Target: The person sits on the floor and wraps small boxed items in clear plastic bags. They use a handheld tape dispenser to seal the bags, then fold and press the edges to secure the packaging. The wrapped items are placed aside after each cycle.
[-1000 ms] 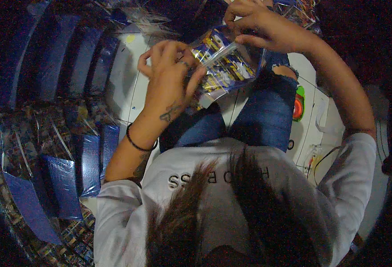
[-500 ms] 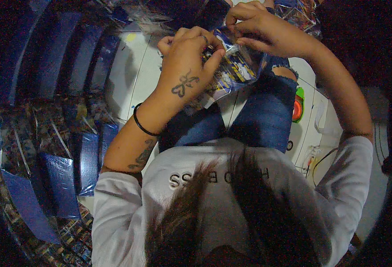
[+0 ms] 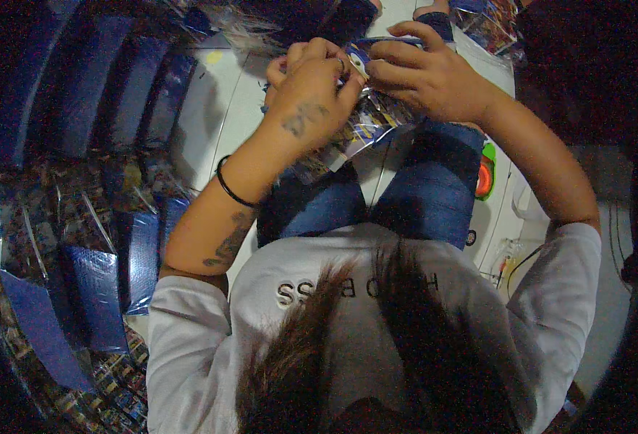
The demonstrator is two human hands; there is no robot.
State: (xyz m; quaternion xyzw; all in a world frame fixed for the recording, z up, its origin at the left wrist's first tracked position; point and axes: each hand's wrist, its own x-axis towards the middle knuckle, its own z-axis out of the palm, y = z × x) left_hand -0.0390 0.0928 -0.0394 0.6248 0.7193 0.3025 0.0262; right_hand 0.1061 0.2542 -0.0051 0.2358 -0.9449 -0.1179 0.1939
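A shiny clear-plastic packet (image 3: pixel 377 119) with blue, yellow and white print lies over my lap between my two hands. My left hand (image 3: pixel 313 87) is closed on its left upper side, thumb and fingertips pinching near the top edge. Close beside it, my right hand (image 3: pixel 434 78) has its fingers bent together over the packet's upper right part, the fingertips almost meeting those of the left. Part of the packet is hidden under both hands.
Rows of blue plastic-wrapped packs (image 3: pixel 94 289) cover the left side. A green and orange round object (image 3: pixel 486 173) lies on the white tiled floor (image 3: pixel 221 94), right of my jeans. More clear-wrapped items (image 3: pixel 489 25) sit at the far right, near another person's feet (image 3: pixel 434 9).
My right hand has come down and left toward my left hand, its fingers now over the packet's top. The packet's lower part has shifted and shows less print.
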